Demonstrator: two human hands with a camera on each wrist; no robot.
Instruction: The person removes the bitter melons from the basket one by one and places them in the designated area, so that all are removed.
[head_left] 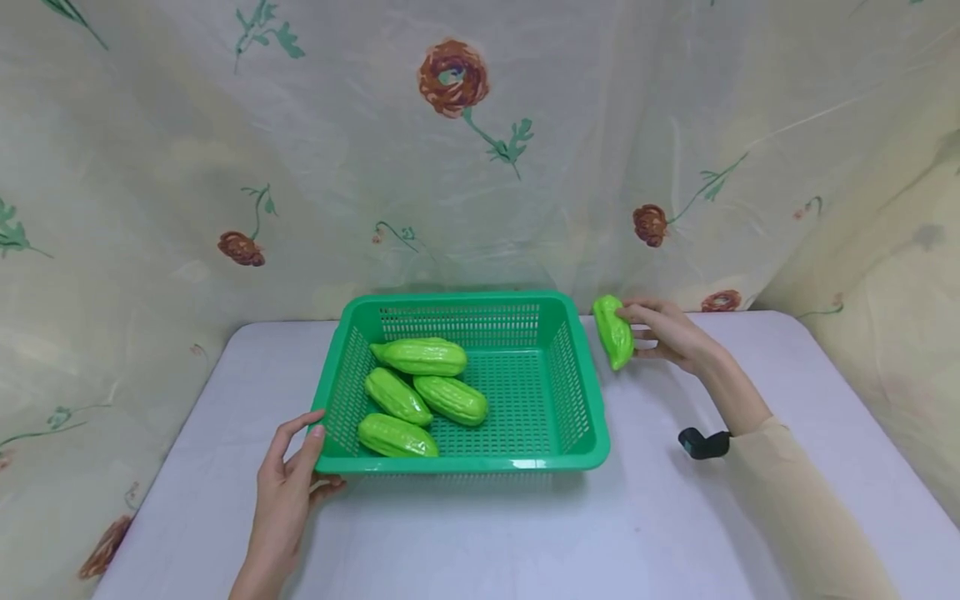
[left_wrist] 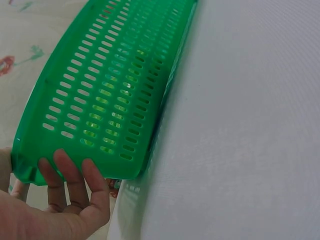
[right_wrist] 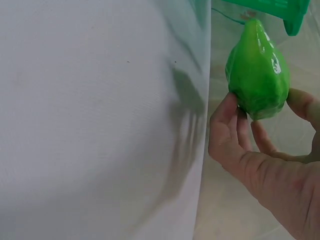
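A green plastic basket [head_left: 480, 464] with slotted walls stands on the white table, and several shiny light-green bitter melons [head_left: 452, 400] lie in its left half. At the basket's near left corner, my left hand [head_left: 288, 483] grips the rim, thumb on top and fingers against the outer wall; the left wrist view shows those fingers [left_wrist: 72, 182] spread under the corner. To the right of the basket my right hand [head_left: 667, 333] holds another bitter melon [head_left: 613, 332]. In the right wrist view, the thumb and fingers pinch the blunt end of this melon [right_wrist: 257, 72], its tip pointing away.
The white-covered table [head_left: 480, 542] extends toward me and to both sides. Behind it hangs a pale flowered curtain [head_left: 337, 167], close to the basket's far rim. A small black camera [head_left: 703, 443] is strapped on my right wrist, next to a beige sleeve [head_left: 795, 500].
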